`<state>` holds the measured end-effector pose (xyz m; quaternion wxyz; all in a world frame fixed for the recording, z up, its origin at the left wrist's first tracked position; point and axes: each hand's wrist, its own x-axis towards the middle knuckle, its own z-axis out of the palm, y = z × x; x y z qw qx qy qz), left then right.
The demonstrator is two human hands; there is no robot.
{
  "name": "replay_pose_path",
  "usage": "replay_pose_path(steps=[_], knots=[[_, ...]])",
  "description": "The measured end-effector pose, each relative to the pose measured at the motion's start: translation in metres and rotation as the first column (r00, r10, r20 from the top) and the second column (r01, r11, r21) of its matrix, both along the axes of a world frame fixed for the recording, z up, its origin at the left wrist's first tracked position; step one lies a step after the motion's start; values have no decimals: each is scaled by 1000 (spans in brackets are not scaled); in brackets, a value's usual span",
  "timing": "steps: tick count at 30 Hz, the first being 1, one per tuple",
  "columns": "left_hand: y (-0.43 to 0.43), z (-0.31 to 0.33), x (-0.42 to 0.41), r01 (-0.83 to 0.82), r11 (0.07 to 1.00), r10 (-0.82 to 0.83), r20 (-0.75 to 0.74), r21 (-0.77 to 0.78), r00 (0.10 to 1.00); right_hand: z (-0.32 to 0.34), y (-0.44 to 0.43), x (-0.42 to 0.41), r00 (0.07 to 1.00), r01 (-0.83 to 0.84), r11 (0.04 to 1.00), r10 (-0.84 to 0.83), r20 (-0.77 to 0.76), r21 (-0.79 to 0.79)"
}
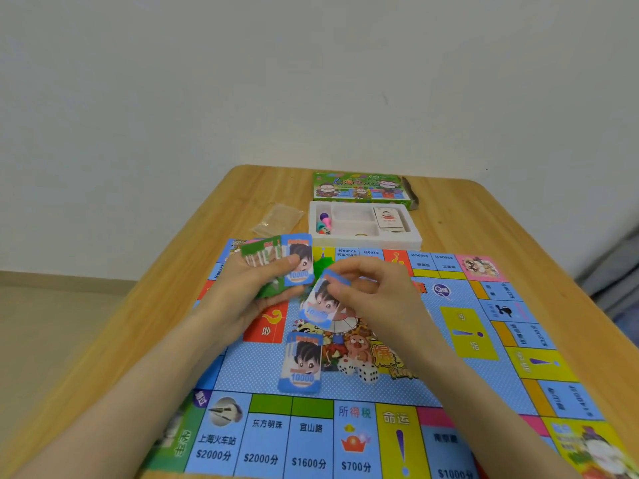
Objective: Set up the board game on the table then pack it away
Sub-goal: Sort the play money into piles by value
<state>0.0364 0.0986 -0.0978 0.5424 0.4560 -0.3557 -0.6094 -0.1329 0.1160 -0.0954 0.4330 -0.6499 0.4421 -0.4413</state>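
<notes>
Head view, both hands over the game board (380, 385), which lies unfolded on the wooden table (449, 216) and covers most of its near half.

Left hand (249, 288): fingers curled under a fanned stack of play money (276, 261), thumb pressed across the top. Top note is blue, marked 10000, with a cartoon face; green notes show behind it at the left.

Right hand (373, 288): thumb and forefinger pinch the upper end of a single blue note (320, 304), same 10000 design. This note hangs tilted just above the board's centre, blurred. Remaining fingers loosely curled, not spread.

Third blue 10000 note (301, 363) lies flat on the board, upright to the viewer, just left of the printed dice artwork and just behind the near row of property squares.

Far side of table: white plastic insert tray (415, 242) touches or nearly touches the board's far edge. Its left compartment holds coloured pawns (324, 223) and what looks like a die; its right compartment holds a deck of cards (390, 218). Box lid (359, 186), green with cartoon figures, sits directly behind the tray. Clear plastic bag (278, 219) lies left of the tray, contents unclear
</notes>
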Motion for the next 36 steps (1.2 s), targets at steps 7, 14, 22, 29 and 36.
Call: replay_pose_path(steps=[7, 14, 22, 29, 36], knots=[[0, -1, 2, 14, 1000, -13, 24, -25, 1000, -10, 2, 11, 943, -189, 981, 192, -273, 39], [1, 0, 2, 8, 1000, -7, 23, -23, 1000, -13, 3, 11, 902, -206, 978, 195, -384, 13], [1, 0, 0, 2, 1000, -2, 28, -25, 1000, -19, 3, 11, 726, -313, 939, 143, -673, -139], [1, 0, 1, 4, 1000, -3, 37, -17, 999, -10, 12, 8, 674, -414, 903, 220, -705, -114], [1, 0, 0, -4, 1000, 4, 25, -16, 1000, -6, 15, 7, 594, -496, 862, 250, -765, -103]])
